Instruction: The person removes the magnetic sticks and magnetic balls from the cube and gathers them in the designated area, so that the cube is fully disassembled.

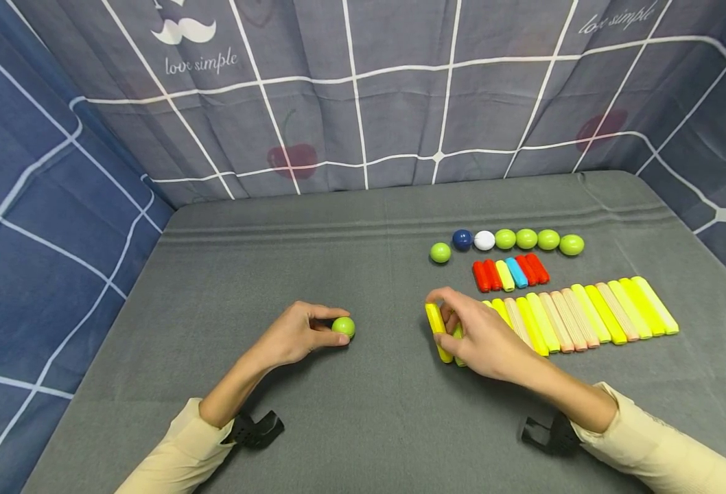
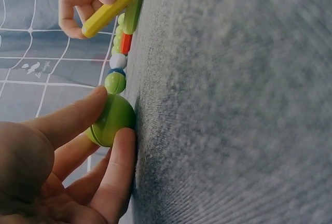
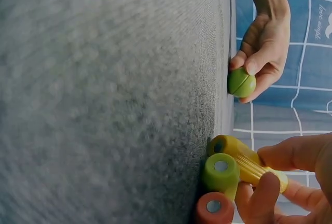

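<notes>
Between thumb and fingertips my left hand (image 1: 295,335) pinches a green ball (image 1: 343,327) with a seam round it, right at the cloth surface. In the left wrist view the ball (image 2: 115,120) sits between the thumb and a finger. To the right, my right hand (image 1: 485,337) holds a yellow stick (image 1: 435,321) at the left end of a stick row. The right wrist view shows this yellow stick (image 3: 241,156) tilted, one end close beside a green stick (image 3: 220,177) with a silver disc in its end. Part of the row is hidden behind the right hand.
Yellow, green and pinkish sticks (image 1: 606,314) lie side by side at the right. Behind them is a row of short red, blue and yellow-green sticks (image 1: 516,272). Farther back stand several green balls (image 1: 526,239), a white ball (image 1: 484,240) and a dark blue ball (image 1: 462,239).
</notes>
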`<state>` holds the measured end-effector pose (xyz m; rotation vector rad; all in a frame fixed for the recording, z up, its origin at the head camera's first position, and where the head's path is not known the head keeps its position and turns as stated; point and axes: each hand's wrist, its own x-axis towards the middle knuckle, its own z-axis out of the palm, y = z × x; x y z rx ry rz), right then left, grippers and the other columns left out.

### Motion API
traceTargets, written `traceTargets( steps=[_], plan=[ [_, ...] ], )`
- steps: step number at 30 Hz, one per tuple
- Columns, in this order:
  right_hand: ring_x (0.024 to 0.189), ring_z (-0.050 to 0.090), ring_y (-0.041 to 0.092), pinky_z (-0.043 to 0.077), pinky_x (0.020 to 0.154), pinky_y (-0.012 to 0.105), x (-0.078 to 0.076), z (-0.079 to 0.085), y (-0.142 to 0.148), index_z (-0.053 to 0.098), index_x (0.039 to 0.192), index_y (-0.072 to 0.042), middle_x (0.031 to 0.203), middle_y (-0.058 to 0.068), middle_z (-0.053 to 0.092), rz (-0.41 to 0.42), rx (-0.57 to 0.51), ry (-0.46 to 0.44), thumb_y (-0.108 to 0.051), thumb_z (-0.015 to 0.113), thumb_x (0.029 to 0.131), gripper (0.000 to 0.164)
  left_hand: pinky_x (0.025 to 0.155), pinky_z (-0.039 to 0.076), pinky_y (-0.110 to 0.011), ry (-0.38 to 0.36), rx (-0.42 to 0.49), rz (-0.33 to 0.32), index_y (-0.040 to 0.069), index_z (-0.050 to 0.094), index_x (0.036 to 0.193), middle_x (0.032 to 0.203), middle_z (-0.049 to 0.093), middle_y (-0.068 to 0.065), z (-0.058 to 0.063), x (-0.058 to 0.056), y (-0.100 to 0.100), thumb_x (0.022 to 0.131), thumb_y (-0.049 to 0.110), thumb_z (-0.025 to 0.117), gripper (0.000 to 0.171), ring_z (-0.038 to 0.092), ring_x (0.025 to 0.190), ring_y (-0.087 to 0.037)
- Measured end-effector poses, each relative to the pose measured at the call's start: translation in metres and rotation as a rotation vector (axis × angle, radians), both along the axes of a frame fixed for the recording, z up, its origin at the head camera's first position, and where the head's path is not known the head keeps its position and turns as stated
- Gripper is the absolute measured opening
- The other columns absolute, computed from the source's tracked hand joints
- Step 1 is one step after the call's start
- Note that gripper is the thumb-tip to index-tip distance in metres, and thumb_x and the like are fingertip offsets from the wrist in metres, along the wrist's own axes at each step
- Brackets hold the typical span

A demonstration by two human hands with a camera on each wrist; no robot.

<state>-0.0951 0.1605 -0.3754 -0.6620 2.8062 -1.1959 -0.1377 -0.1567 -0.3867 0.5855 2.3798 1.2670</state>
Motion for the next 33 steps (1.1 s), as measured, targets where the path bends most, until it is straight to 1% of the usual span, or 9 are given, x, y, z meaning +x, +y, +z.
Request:
traceTargets(
  steps=[6,11,19,25,28,30,32,33],
  plan=[
    [0.075,0.051,0.014,0.043,0.062,0.029,-0.005,-0.004,0.003,0.061,0.124,-0.004,0.087,-0.001,0.053,-0.025,0.093,0.024,-0.005,0.076,0.082,0.045,0.073,0.053,-0.031,0.009,0.000,0.000,0.002,0.068,0.124,0.106,0.070,-0.008,0.000,0.001,0.000,0.086,0.021,0.079,0.044,0.065,0.082,-0.014],
    [0.071,0.046,0.012,0.039,0.058,0.027,-0.007,-0.005,0.004,0.064,0.122,0.001,0.085,0.000,0.050,-0.027,0.152,0.011,-0.006,0.075,0.082,0.043,0.073,0.053,-0.030,0.006,0.001,0.000,0.001,0.068,0.124,0.105,0.070,-0.008,0.000,0.001,-0.001,0.086,0.020,0.078,0.043,0.066,0.083,-0.014],
    [0.071,0.045,0.011,0.039,0.059,0.026,-0.008,-0.006,0.006,0.068,0.121,0.001,0.090,0.000,0.054,-0.014,0.152,0.003,-0.004,0.074,0.083,0.039,0.072,0.053,-0.030,0.014,-0.001,-0.002,0.002,0.069,0.124,0.106,0.070,-0.009,0.000,0.001,-0.001,0.086,0.020,0.079,0.043,0.066,0.083,-0.014],
    [0.070,0.043,0.010,0.038,0.060,0.026,-0.007,-0.007,0.008,0.069,0.119,0.005,0.086,-0.004,0.053,-0.004,0.154,0.027,-0.003,0.072,0.084,0.037,0.071,0.052,-0.030,0.008,0.002,0.001,0.002,0.069,0.123,0.107,0.069,-0.009,-0.001,0.000,0.000,0.085,0.021,0.079,0.044,0.065,0.082,-0.015],
    [0.068,0.043,0.007,0.038,0.059,0.026,-0.006,-0.007,0.009,0.069,0.120,0.002,0.085,-0.005,0.052,-0.004,0.154,0.047,-0.007,0.073,0.085,0.037,0.070,0.052,-0.029,0.011,0.006,0.001,0.002,0.069,0.123,0.108,0.069,-0.010,-0.001,0.000,-0.001,0.085,0.020,0.080,0.044,0.064,0.081,-0.015],
    [0.066,0.043,0.006,0.037,0.059,0.026,-0.004,-0.007,0.012,0.070,0.121,-0.003,0.086,-0.005,0.051,-0.009,0.166,0.083,-0.014,0.076,0.085,0.038,0.070,0.052,-0.028,0.014,0.007,0.000,0.002,0.069,0.123,0.108,0.069,-0.010,-0.001,0.000,0.000,0.085,0.021,0.080,0.044,0.064,0.081,-0.015],
    [0.070,0.044,0.007,0.036,0.061,0.028,-0.003,-0.007,0.015,0.071,0.123,-0.008,0.089,-0.004,0.051,-0.009,0.177,0.124,-0.021,0.078,0.085,0.041,0.071,0.052,-0.028,0.019,0.009,-0.005,0.002,0.069,0.123,0.109,0.069,-0.010,-0.001,-0.001,0.000,0.085,0.020,0.080,0.044,0.064,0.081,-0.015],
    [0.075,0.047,0.009,0.036,0.064,0.030,-0.002,-0.007,0.017,0.071,0.123,-0.010,0.093,-0.002,0.053,-0.003,0.182,0.147,-0.025,0.079,0.085,0.042,0.070,0.053,-0.028,0.021,0.012,-0.008,0.002,0.069,0.123,0.109,0.068,-0.010,-0.001,-0.001,0.000,0.085,0.020,0.079,0.044,0.064,0.081,-0.015]
  ],
)
